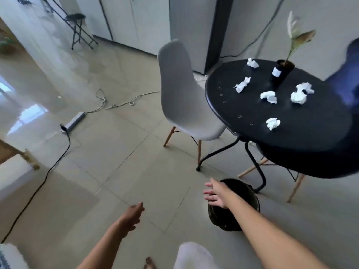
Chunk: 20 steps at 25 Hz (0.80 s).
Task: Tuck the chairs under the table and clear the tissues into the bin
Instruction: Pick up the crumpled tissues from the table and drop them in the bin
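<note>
Both bare arms reach forward from the bottom of the frame, and both hands are empty. The right hand [216,195] sits right of centre in the lower part of the frame, palm turned leftward and fingers spread loosely apart, hovering over the near-left rim of the bin [250,206]; whether it touches the rim cannot be told. The left hand [134,215] hangs lower and to the left, over bare floor tiles, its fingers loosely curled with nothing between them. The bin is dark and round, standing on the floor just beside a curved black leg of the counter [242,113]. The counter, a round black top, fills the right side of the frame and carries six crumpled white tissues [269,97] scattered across it, together with a dark vase [281,71] holding a dried stem. A grey chair [180,90] on wooden legs stands at the counter's left edge, its seat front reaching just under the rim and its back towards the left. A dark chair [303,162] sits lower right, its seat largely beneath the counter. Farther left on the floor lie a power strip [74,122] and a black cable [48,171].
</note>
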Tool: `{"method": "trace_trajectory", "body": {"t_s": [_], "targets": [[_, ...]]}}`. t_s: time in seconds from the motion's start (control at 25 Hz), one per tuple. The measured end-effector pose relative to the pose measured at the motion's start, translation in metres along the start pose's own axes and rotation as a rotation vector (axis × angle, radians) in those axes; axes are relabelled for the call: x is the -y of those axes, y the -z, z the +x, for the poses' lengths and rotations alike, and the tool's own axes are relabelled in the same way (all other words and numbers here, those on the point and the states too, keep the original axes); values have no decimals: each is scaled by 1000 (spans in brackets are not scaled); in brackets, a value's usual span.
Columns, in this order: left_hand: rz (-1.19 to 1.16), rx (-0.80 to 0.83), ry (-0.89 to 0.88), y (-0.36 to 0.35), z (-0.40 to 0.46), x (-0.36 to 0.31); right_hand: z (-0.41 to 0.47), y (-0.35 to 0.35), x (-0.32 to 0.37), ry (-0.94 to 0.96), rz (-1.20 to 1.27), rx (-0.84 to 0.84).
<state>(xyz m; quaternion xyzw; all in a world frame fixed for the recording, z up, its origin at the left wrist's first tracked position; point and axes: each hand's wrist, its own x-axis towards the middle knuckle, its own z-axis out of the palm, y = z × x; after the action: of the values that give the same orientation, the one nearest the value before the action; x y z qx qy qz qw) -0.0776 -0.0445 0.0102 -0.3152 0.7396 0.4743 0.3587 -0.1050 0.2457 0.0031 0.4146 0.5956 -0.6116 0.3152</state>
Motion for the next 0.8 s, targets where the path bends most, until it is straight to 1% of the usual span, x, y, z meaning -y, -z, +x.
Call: {"method": "trace_trajectory", "body": {"t_s": [0.2, 0.28, 0.4, 0.48, 0.68, 0.8], "targets": [[240, 151, -147, -18, 32, -108, -22, 26, 39, 153, 350, -161], [310, 206, -212, -41, 45, -153, -26, 47, 59, 211, 420, -227], [389, 245, -327, -84, 64, -220, -25, 86, 92, 308, 488, -310], [458, 253, -447, -114, 75, -270, -22, 114, 119, 370, 535, -365], [598, 183, -797, -174, 83, -380, -13, 173, 177, 473, 553, -567], [776, 129, -1078, -201, 90, -439, 2, 201, 201, 525, 424, -700]]}}
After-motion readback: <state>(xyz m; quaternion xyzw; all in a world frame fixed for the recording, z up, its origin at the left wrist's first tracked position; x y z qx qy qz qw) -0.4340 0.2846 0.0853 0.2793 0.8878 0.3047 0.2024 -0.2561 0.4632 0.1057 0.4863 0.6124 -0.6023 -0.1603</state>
